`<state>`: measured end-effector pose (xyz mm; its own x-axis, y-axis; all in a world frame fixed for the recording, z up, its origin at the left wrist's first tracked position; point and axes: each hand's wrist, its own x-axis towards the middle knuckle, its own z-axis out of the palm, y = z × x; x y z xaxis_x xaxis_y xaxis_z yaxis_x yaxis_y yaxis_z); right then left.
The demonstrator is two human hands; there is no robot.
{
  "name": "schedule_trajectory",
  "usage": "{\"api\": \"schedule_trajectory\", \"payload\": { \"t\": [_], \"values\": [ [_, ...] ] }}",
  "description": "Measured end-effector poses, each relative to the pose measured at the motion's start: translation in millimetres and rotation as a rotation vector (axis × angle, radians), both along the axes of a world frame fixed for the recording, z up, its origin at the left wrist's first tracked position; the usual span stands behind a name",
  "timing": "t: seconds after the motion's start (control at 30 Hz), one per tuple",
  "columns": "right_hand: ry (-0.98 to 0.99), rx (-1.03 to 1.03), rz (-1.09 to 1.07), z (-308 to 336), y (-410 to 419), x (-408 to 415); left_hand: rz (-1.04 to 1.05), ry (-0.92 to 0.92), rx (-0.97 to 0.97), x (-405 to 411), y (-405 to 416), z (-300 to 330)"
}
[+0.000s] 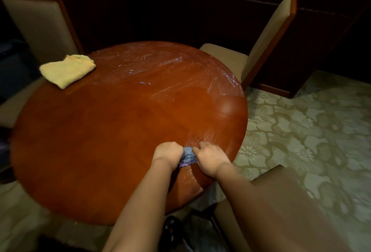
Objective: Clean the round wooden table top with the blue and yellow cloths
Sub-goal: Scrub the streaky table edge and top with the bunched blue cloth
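We find both the left hand (167, 152) and right hand (210, 156) gripping the bunched blue cloth (187, 156), apparently wringing or refolding it; yellow cloth (67, 70) lies far across the surface (100, 131), held in reserve.

Reddish-brown worktop (112, 131), two cloths

The folded cloth (67, 70) is pale yellow, the bunched cloth (187, 156) blue-lilac; chairs (267, 36) are beige with brown frames; the carpet (313, 131) shows a pale green-cream floral pattern.

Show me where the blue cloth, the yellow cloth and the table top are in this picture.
blue cloth (187, 156), head view, on the bunched middle between the two hands.
yellow cloth (67, 70), head view, on the middle of its folded top.
table top (112, 127), head view, on bare wood near the centre.
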<state>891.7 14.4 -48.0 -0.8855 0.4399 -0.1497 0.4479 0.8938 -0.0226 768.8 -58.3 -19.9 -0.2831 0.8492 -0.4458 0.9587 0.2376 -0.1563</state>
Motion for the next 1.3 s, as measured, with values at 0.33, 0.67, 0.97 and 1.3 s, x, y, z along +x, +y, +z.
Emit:
{"api": "schedule_trajectory", "payload": {
  "t": [0.33, 0.67, 0.97, 1.3],
  "values": [
    [-0.012, -0.042, -0.021, -3, -31, 36, 0.017, 0.018, -0.031, 26, -26, 6],
    [0.013, 0.064, -0.093, -7, 4, 35, -0.064, 0.063, -0.015, 25, 14, -2],
    [0.066, 0.048, -0.274, -8, 29, 37, -0.268, 0.143, 0.069, 19, 60, -11],
    [0.050, -0.004, -0.262, -7, -5, 53, -0.263, 0.094, -0.009, 43, 28, 0]
  ]
}}
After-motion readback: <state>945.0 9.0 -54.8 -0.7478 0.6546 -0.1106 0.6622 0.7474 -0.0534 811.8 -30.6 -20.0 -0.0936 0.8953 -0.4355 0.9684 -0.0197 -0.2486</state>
